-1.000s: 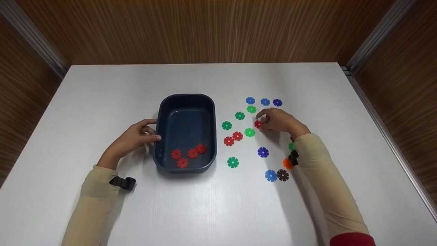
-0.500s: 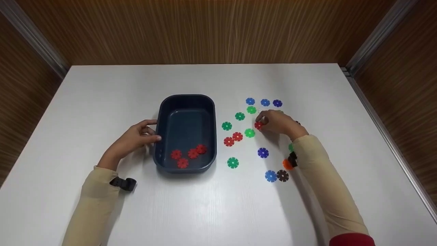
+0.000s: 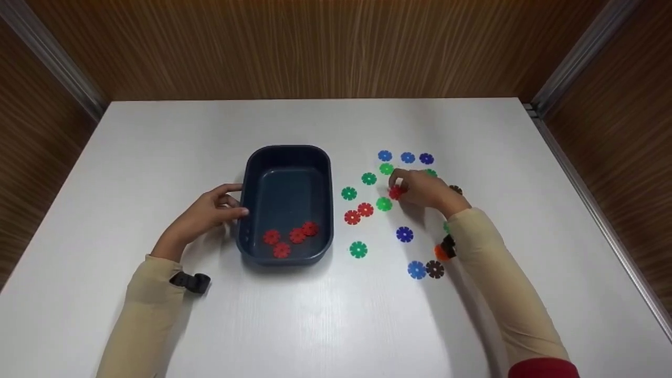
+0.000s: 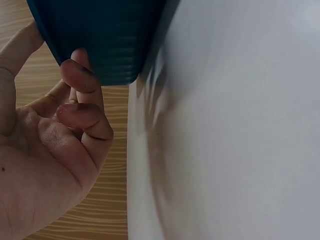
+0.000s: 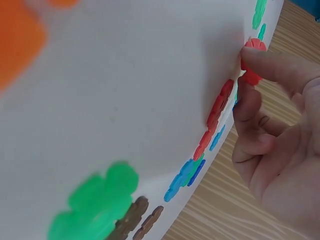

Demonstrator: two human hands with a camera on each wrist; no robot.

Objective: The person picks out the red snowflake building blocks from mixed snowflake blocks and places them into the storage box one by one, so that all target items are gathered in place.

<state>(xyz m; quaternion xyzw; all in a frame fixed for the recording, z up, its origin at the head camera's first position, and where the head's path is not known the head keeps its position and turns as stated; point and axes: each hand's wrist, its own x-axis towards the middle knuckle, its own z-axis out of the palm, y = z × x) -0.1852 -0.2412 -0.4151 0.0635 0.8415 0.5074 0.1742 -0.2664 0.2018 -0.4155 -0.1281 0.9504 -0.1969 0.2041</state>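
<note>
Wood-grained panels stand behind a white surface and along its sides; in the head view two arms in beige sleeves reach over it from the near edge. The left hand comes in diagonally to the left wall of a dark blue tray, thumb at the rim and index finger along the outside, pinching the wall lightly; four flat, flower-shaped red pieces lie in the tray's near end. The right hand bends leftward at the wrist, thumb and finger pinching the held red piece to the right of the tray; two loose red pieces touch each other between it and the tray, with green pieces and blue pieces scattered about; a brown piece lies just beside a blue one.

The left wrist view shows the palm, which the head view hides; lower fingers curl loosely by the tray's outer wall, whose faint ridges appear only from this side; whether every fingertip touches it I cannot tell.

The right wrist view shows the held red piece upright between thumb and fingertip, other fingers folded toward the palm; close to the lens, a green piece is blurred, two brown ones beside it.
</note>
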